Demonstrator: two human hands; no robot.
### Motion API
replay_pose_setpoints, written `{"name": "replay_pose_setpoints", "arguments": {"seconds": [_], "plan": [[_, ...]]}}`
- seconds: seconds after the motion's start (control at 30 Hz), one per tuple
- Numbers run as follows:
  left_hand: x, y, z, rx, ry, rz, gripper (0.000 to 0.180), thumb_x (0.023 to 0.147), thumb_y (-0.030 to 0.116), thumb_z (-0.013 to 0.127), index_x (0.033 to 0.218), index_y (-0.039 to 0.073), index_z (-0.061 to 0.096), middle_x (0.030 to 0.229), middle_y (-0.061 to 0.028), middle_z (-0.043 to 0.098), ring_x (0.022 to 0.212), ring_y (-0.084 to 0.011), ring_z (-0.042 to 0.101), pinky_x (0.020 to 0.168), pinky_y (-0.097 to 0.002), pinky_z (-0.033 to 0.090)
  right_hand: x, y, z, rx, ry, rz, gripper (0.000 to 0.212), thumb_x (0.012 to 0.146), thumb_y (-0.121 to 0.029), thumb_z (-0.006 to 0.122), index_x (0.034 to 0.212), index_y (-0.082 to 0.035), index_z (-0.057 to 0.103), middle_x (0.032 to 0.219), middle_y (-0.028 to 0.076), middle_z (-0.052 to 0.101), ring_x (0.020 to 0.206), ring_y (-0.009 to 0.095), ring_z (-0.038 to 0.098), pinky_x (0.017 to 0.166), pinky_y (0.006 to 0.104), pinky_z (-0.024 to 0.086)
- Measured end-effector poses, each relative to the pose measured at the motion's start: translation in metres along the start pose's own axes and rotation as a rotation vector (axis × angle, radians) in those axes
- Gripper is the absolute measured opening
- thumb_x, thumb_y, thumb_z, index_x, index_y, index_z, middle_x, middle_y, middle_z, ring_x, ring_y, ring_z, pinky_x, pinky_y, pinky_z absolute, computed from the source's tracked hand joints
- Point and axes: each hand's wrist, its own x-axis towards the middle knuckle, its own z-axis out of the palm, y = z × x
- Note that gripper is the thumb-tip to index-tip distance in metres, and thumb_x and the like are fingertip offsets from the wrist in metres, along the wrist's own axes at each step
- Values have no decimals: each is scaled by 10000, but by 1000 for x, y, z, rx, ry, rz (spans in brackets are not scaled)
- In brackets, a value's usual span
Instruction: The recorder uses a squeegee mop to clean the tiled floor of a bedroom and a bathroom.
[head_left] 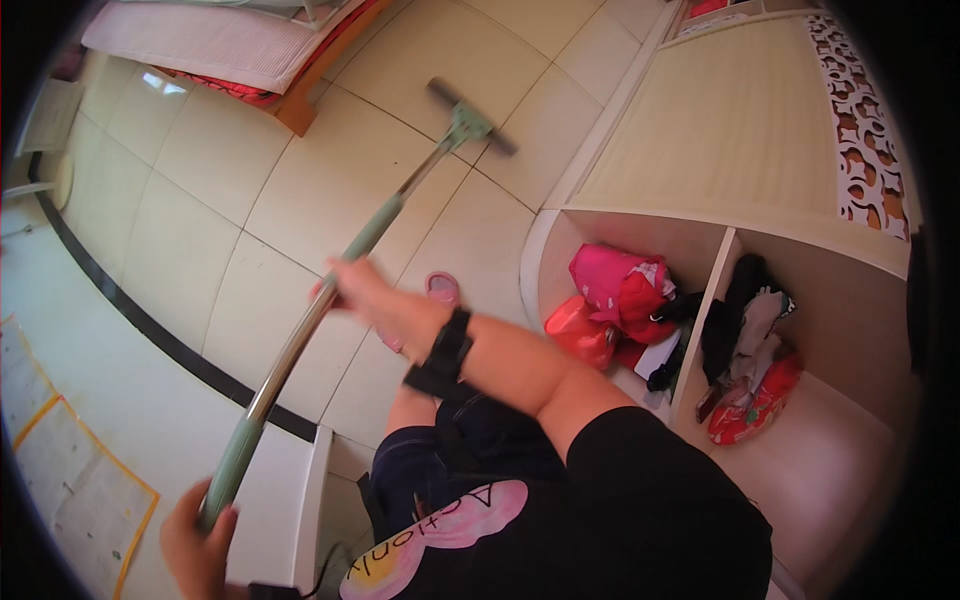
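Note:
A mop [373, 231] with a green and silver pole runs slantwise from the lower left to the upper middle. Its flat dark head [470, 122] lies on the tiled floor, slightly blurred. Around the pole's green end grip my left hand [195, 535] is closed. Farther up, my right hand [352, 285] wraps round the silver middle of the pole; a black strap circles that wrist. My fingers on the pole's far side are partly hidden.
To the right stands a pale cabinet [728, 240] whose open compartments hold pink and red bags [620, 290] and dark cloth items. A bed [215, 45] with a wooden frame is at the upper left. White wall and dark skirting [150, 325] run along the left. My pink slippers [442, 288] are on the tiles.

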Motion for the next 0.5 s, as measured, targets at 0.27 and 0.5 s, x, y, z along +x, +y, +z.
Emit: {"name": "replay_pose_setpoints", "arguments": {"seconds": [0.27, 0.5], "plan": [[94, 197, 179, 49, -222, 454, 385, 827, 346, 549, 1089, 84, 442, 758, -161, 629, 717, -357, 616, 619, -466, 475, 18, -181, -220, -244, 431, -361, 269, 908, -235, 499, 964, 26, 466, 714, 118, 597, 620, 235, 605, 598, 380, 536], [88, 112, 154, 31, -405, 297, 504, 765, 291, 630, 1218, 161, 451, 799, -147, 630, 784, -341, 603, 657, -420, 466, 44, -72, -248, -145, 151, -278, 276, 901, -248, 453, 880, 18, 523, 743, 130, 610, 655, 250, 622, 586, 387, 530]]}}
